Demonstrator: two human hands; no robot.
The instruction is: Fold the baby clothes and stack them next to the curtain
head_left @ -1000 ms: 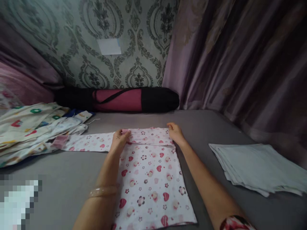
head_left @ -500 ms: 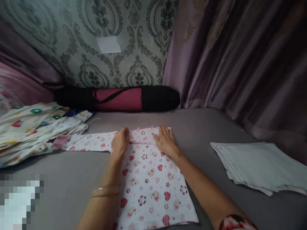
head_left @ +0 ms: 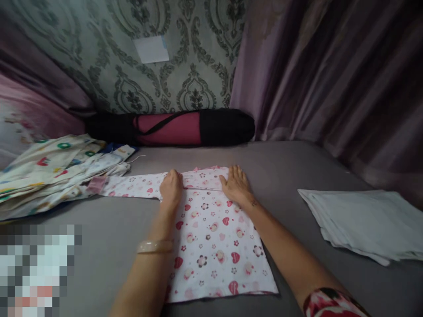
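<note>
A white long-sleeved shirt [head_left: 211,246] printed with red hearts and flowers lies spread on the grey surface. One sleeve [head_left: 132,186] stretches left and ends in a pink cuff. Across the top of the shirt runs a folded strip of the same cloth, with a bit of pink edging behind it. My left hand [head_left: 171,187] is closed on the cloth at the shirt's left shoulder, its fingertips partly hidden. At the top right corner my right hand [head_left: 237,184] rests flat on the shirt, fingers stretched out.
A heap of patterned clothes [head_left: 59,167] lies at the left, touching the pink cuff. On the right is a stack of pale folded cloth [head_left: 360,220]. A black and dark pink long bag [head_left: 172,127] lies along the wall. Purple curtains [head_left: 297,79] hang at the sides.
The camera view has shifted slightly, so the shirt and both hands appear a little higher and further right. Against the shirt, the hands stay in nearly the same places.
</note>
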